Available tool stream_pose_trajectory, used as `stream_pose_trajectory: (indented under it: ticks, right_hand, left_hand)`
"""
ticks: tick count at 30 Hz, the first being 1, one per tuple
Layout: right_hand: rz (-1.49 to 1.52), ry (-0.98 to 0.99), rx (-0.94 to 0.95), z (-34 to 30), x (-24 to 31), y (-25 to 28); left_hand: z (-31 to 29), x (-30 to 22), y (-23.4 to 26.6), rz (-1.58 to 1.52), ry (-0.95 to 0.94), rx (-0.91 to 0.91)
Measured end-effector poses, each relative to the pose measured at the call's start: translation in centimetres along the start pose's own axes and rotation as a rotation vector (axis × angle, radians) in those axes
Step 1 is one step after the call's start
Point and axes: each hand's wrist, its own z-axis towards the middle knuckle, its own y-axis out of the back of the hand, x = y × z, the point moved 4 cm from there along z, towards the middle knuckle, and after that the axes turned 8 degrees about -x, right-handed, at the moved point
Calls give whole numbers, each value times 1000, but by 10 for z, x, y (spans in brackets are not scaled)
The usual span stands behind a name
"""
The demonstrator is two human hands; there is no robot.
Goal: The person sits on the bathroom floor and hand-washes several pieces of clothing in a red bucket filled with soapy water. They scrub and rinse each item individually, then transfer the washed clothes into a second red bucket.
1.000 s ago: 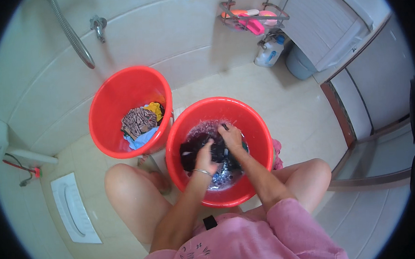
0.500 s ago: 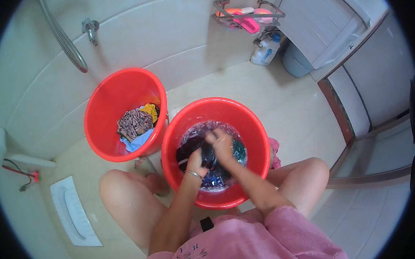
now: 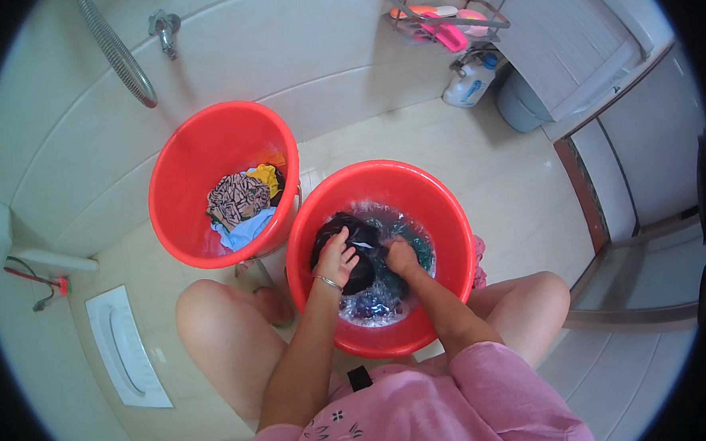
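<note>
Red near bucket (image 3: 374, 174), head view: it stands on the pale tiled floor (image 3: 520, 212) between the person's bent knees and contains sudsy water (image 3: 390, 321) with immersed laundry. The black cloth (image 3: 364, 276) lies bunched in the left half of this bucket, partly above the foam; dark green cloth (image 3: 423, 255) shows at the right and a blue patch toward the lower edge. The left hand (image 3: 335, 258), with a silver bracelet (image 3: 328, 282) at the wrist, is over the black cloth, its grip wide, palm turned up and fingers apart. The right hand (image 3: 403, 256) is at the cloth's right side, fingers curled downward into the dark wet mass; whether its grip closes on fabric cannot be told. To the upper left, the red far bucket (image 3: 183, 177), tilted in appearance, holds patterned cloth (image 3: 238, 198), yellow cloth (image 3: 264, 176) and light blue cloth (image 3: 248, 228). Along the wall, from left to right: a ribbed metal hose (image 3: 117, 53), a tap (image 3: 165, 31), a wire rack bearing a bright pink object (image 3: 445, 33), a white bottle (image 3: 470, 85) with a blue cap, and a grey bucket (image 3: 521, 104). At lower left, a white squat pan (image 3: 108, 345) is set in the floor.
</note>
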Motion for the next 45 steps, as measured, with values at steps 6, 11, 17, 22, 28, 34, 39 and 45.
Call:
stream_pose_trajectory:
  ticks: [6, 11, 17, 22, 28, 34, 39, 45]
  right_hand:
    - [806, -205, -295, 1, 29, 53]
    - [794, 321, -106, -88, 127, 113]
    - [431, 548, -394, -102, 164, 113]
    - [233, -104, -292, 2, 84, 96]
    - [522, 302, -532, -74, 127, 110]
    - [536, 478, -585, -90, 149, 107]
    - [314, 136, -511, 7, 52, 91]
    - [405, -93, -418, 26, 12, 79]
  left_hand:
    - [-14, 8, -13, -4, 86, -39]
    - [-12, 7, -22, -117, 179, 406]
    - [-3, 24, -5, -249, -14, 230]
    - [-24, 53, -30, -125, 98, 10]
    - [16, 41, -5, -105, -137, 287]
    - [25, 53, -1, -309, -9, 491]
    - [-29, 16, -30, -141, -9, 227]
    - [-27, -27, -8, 72, -128, -106]
